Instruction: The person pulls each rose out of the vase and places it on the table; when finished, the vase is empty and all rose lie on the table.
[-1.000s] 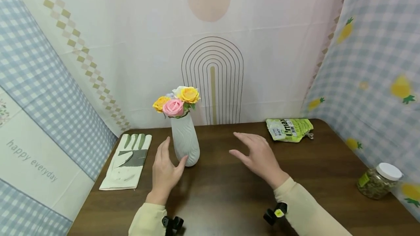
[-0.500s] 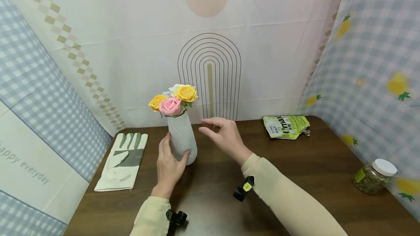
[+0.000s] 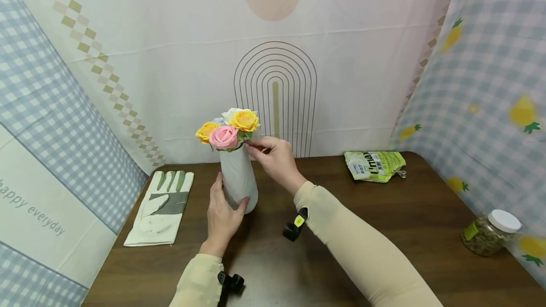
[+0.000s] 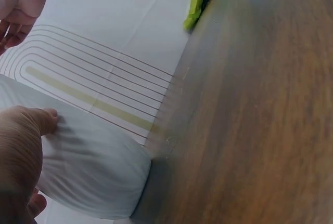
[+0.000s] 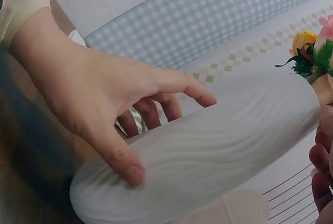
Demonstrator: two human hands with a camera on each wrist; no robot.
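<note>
A white ribbed vase (image 3: 239,179) stands on the brown table, leaning slightly in the head view. My left hand (image 3: 223,219) holds its lower body, thumb on the near right side and fingers around the left. Out of its mouth come artificial roses: a pink rose (image 3: 223,137), yellow roses (image 3: 245,120) and a white one behind. At the right of the rim, my right hand (image 3: 277,158) pinches a flower stem between thumb and forefinger, just under the yellow bloom. Which flower it belongs to is hidden. The right wrist view shows the vase (image 5: 208,146) and left hand (image 5: 99,94) close up.
On the left of the table (image 3: 341,250) lies a white, green and grey glove (image 3: 159,210). A green snack pouch (image 3: 375,166) with a clip lies at the back right. Near the right edge stands a white-lidded jar (image 3: 490,233). Cloth hangings surround the table.
My right hand has come leftward from over the table's middle to the vase rim and pinched a stem. My left hand has closed in around the vase.
</note>
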